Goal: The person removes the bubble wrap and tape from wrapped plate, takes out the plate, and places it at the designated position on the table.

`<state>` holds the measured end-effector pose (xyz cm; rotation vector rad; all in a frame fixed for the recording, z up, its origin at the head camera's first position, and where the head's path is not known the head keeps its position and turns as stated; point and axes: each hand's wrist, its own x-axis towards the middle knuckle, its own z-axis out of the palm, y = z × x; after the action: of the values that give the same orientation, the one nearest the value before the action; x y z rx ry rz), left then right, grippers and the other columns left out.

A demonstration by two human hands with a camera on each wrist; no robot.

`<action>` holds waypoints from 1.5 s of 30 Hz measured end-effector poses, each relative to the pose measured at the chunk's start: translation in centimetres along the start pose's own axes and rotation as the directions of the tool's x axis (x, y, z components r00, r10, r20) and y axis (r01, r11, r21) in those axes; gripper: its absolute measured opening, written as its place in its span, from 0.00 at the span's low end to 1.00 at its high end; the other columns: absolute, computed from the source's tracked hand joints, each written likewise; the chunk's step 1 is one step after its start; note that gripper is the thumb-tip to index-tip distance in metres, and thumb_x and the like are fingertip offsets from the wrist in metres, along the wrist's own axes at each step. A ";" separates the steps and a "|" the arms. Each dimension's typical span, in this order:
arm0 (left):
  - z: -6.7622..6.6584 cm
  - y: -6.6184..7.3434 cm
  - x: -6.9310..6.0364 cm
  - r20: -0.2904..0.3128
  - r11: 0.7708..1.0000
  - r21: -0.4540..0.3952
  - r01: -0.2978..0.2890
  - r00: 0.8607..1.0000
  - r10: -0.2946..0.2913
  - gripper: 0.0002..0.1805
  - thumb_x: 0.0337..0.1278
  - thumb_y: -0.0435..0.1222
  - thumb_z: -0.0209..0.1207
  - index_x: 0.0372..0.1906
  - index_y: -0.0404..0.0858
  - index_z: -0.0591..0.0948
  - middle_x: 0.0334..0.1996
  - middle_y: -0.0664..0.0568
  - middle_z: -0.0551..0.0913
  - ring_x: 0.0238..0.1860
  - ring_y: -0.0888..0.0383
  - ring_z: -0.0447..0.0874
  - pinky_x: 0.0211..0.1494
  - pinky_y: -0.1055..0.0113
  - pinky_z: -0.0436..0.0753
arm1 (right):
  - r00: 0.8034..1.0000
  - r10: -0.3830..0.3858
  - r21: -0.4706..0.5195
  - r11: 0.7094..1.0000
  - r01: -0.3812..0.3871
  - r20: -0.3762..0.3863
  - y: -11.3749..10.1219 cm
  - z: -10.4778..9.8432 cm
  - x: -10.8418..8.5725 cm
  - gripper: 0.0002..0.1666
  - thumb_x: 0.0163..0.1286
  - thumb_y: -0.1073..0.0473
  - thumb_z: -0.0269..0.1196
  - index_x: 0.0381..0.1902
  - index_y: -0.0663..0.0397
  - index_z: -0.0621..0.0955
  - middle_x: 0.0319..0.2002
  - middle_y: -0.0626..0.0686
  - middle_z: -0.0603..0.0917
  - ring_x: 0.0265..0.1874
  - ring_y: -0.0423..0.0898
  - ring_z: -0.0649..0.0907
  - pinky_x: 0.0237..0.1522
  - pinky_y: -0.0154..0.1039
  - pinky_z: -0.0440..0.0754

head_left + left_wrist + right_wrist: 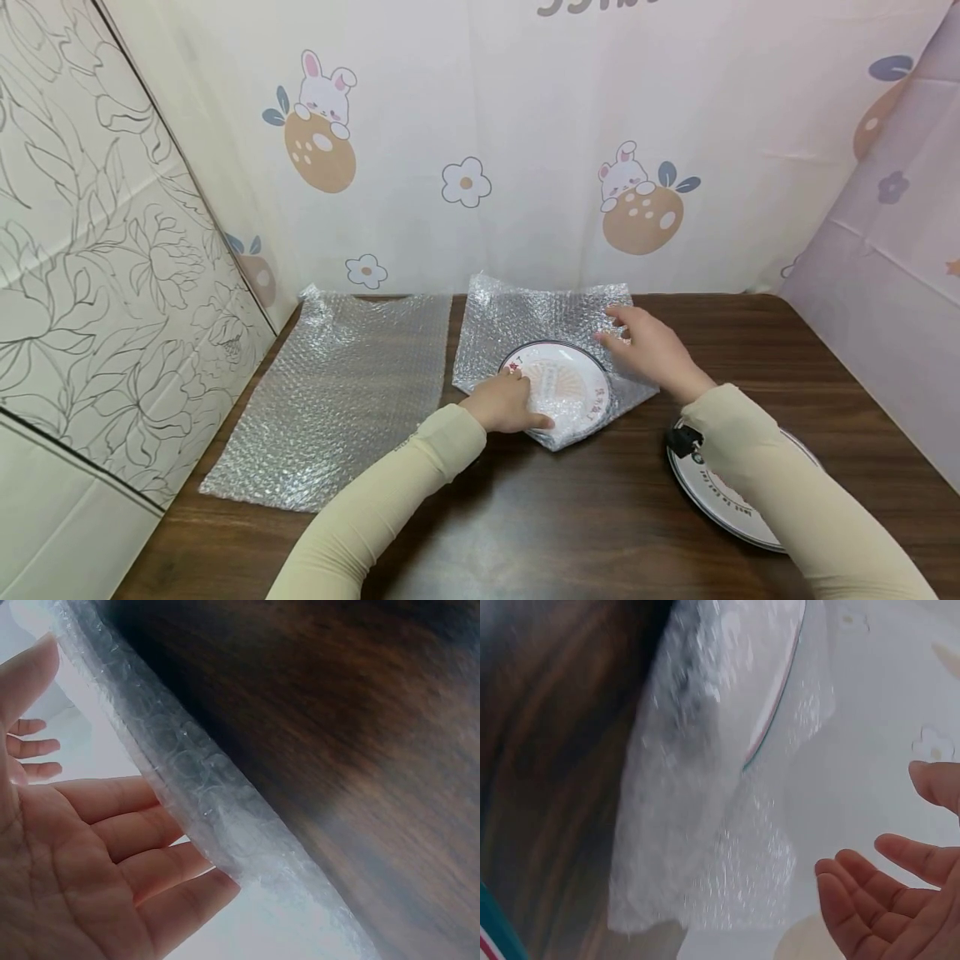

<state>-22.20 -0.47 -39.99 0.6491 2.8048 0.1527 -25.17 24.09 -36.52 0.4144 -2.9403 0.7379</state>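
Note:
A white plate (558,375) with a dark rim lies on a sheet of bubble wrap (487,333), whose near corner is folded up over the plate's lower edge. The left hand (501,402) rests on the plate's left side and the folded wrap, fingers extended; in the left wrist view its fingers (169,862) touch the wrap's edge. Just above the wrap's right side is the right hand (648,348), fingers loosely bent and holding nothing. The right wrist view shows this hand (892,900) apart from the wrap (697,847), with the plate's rim (776,705) showing.
Another bubble wrap sheet (352,392) lies flat at the left of the wooden table (525,525). More plates (720,500), stacked, sit at the right, partly under the right forearm. A printed curtain (540,225) hangs behind the table, and a patterned panel (112,250) stands at the left.

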 end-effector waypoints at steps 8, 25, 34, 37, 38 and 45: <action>0.1 0.0 0.1 0.000 1.000 -0.004 0.001 1.000 -0.001 0.42 0.53 0.66 0.59 0.60 0.36 0.77 0.67 0.45 0.74 0.72 0.47 0.66 0.68 0.53 0.74 | 0.990 -0.094 -0.092 0.990 0.103 0.102 -1.2 1.9 -1.7 0.41 0.70 0.42 0.60 0.71 0.63 0.66 0.65 0.71 0.70 0.62 0.68 0.73 0.58 0.66 0.73; 0.1 -0.1 0.0 0.015 1.000 -0.029 -0.005 1.000 0.006 0.44 0.55 0.65 0.58 0.66 0.36 0.73 0.70 0.44 0.70 0.74 0.45 0.63 0.73 0.54 0.68 | 0.908 -0.196 -0.095 0.964 0.247 0.371 -1.5 4.0 -3.2 0.37 0.70 0.42 0.59 0.70 0.56 0.70 0.72 0.67 0.64 0.68 0.70 0.66 0.64 0.67 0.67; 0.1 -0.4 0.0 0.000 0.997 -0.068 -0.030 1.000 0.030 0.44 0.56 0.64 0.57 0.65 0.34 0.73 0.68 0.43 0.73 0.71 0.47 0.67 0.73 0.57 0.68 | 0.891 -0.187 -0.105 0.962 0.250 0.413 -1.6 4.1 -3.0 0.36 0.72 0.41 0.57 0.70 0.54 0.70 0.71 0.65 0.66 0.69 0.68 0.67 0.65 0.65 0.68; -0.1 -0.6 0.1 -0.007 0.995 -0.097 -0.037 0.999 0.037 0.43 0.58 0.63 0.56 0.66 0.33 0.72 0.69 0.42 0.71 0.72 0.47 0.66 0.73 0.56 0.68 | 0.890 -0.180 -0.107 0.964 0.245 0.419 -1.7 4.0 -2.9 0.36 0.72 0.41 0.57 0.70 0.54 0.70 0.71 0.65 0.66 0.69 0.69 0.67 0.64 0.66 0.68; -0.1 -0.7 0.1 -0.011 0.993 -0.109 -0.040 0.999 0.039 0.43 0.59 0.63 0.56 0.67 0.33 0.71 0.69 0.41 0.70 0.72 0.46 0.65 0.73 0.55 0.68 | 0.890 -0.179 -0.109 0.963 0.245 0.419 -1.7 4.0 -2.9 0.36 0.72 0.41 0.57 0.70 0.54 0.70 0.71 0.65 0.66 0.68 0.69 0.67 0.64 0.66 0.68; -0.7 -1.8 0.3 -0.073 0.979 -0.201 -0.031 0.997 0.017 0.37 0.66 0.52 0.52 0.71 0.33 0.66 0.72 0.40 0.66 0.74 0.45 0.62 0.75 0.54 0.64 | 0.886 -0.175 -0.093 0.967 0.237 0.430 -1.8 4.0 -2.8 0.37 0.71 0.40 0.57 0.70 0.54 0.70 0.72 0.65 0.66 0.69 0.67 0.67 0.65 0.64 0.68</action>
<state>-23.40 -2.01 -39.67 0.6408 2.7987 0.4671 -22.04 21.35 -39.63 0.9678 -3.2322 0.4499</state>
